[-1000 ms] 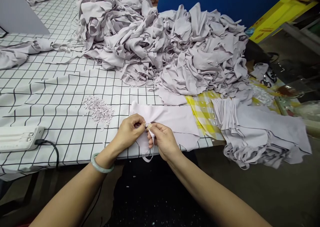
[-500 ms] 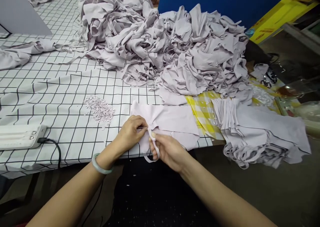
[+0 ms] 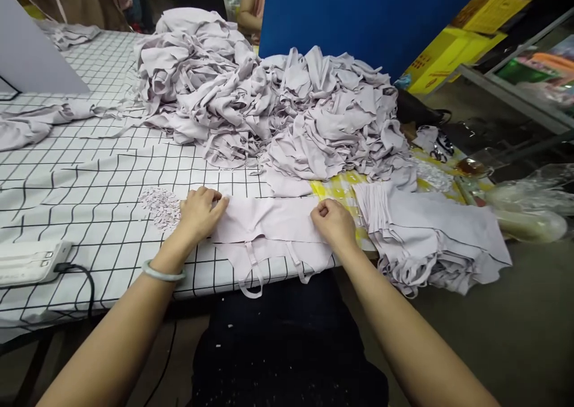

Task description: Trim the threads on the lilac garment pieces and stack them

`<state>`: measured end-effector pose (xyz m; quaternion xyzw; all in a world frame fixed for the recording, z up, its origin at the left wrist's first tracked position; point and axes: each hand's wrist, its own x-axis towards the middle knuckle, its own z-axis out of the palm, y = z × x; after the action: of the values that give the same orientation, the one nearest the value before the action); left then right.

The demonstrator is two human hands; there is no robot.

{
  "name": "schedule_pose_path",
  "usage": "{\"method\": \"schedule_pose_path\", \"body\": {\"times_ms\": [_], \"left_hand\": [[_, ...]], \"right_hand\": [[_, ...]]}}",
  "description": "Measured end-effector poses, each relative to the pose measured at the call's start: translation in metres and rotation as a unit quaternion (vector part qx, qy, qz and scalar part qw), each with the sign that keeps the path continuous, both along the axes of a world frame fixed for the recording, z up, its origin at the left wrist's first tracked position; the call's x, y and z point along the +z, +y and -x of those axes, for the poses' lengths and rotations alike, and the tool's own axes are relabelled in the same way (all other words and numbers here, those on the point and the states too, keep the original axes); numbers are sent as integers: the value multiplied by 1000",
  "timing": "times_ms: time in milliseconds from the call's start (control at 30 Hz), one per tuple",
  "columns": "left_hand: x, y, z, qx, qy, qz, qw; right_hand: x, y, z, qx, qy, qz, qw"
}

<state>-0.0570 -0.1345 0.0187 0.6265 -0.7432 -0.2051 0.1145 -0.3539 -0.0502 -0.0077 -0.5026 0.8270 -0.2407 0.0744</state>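
Note:
A pale lilac garment with thin straps, like a camisole top (image 3: 273, 219), lies spread out at the table's front edge. Two strap loops hang from its lower side over the edge. My left hand (image 3: 200, 214), with a pale green bangle (image 3: 164, 273) on the wrist, is closed at the garment's left end, thumb against the fingers. At the opposite end my right hand (image 3: 334, 223) pinches the cloth, its fingers curled. Just beyond my left hand sits a heap of small fabric snippets (image 3: 161, 208).
A big pile of matching lilac garments (image 3: 215, 90) covers the table's back. Right of me, a neat stack of them (image 3: 443, 228) overhangs the edge. A white power bank (image 3: 31, 263) with a black cable lies left. Behind stand a blue panel (image 3: 341, 18) and another person's arm (image 3: 249, 12).
My hands have moved apart, from the strap at the garment's middle to its two ends. The right hand has let go of the strap, and the cloth lies flatter. The view has tilted up.

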Motion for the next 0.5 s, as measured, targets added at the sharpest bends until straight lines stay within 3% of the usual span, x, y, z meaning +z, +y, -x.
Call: {"method": "schedule_pose_path", "body": {"times_ms": [133,300,400,500], "left_hand": [[-4,4,2,10,-26,13,1000],[4,-6,6,17,-63,-38,997],[11,-12,8,-12,-72,-74,995],[11,-5,14,-5,-78,-36,996]], "right_hand": [[-6,6,1,-10,-10,30,999],[-3,4,13,30,7,-21,999],[-1,-1,23,12,2,-47,999],[-3,2,23,27,39,-22,999]]}}
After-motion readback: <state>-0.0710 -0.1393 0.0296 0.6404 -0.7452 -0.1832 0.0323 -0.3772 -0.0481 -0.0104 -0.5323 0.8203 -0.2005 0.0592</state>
